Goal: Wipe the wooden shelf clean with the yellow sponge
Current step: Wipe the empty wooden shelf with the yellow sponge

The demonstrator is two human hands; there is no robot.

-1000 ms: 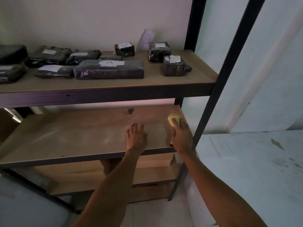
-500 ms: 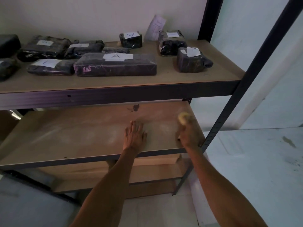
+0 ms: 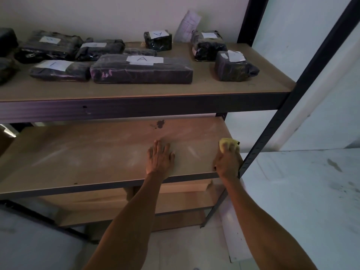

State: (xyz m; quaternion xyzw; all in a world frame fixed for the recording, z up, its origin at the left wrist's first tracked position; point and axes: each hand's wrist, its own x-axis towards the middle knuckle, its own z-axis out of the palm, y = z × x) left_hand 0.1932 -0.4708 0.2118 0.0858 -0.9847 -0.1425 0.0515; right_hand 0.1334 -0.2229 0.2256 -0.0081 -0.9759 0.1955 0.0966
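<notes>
The yellow sponge [image 3: 228, 142] is gripped under the right hand [image 3: 228, 159] at the wooden shelf's [image 3: 87, 152] right edge; the left hand [image 3: 160, 157] is laid flat, fingers spread, well apart from it.

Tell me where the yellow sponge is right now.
In the head view, the yellow sponge sits under the right hand at the right end of the bare wooden shelf, beside the dark metal upright, well right of the flat left hand.

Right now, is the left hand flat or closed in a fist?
Flat: the left hand lies palm down on the shelf, fingers spread.
</notes>
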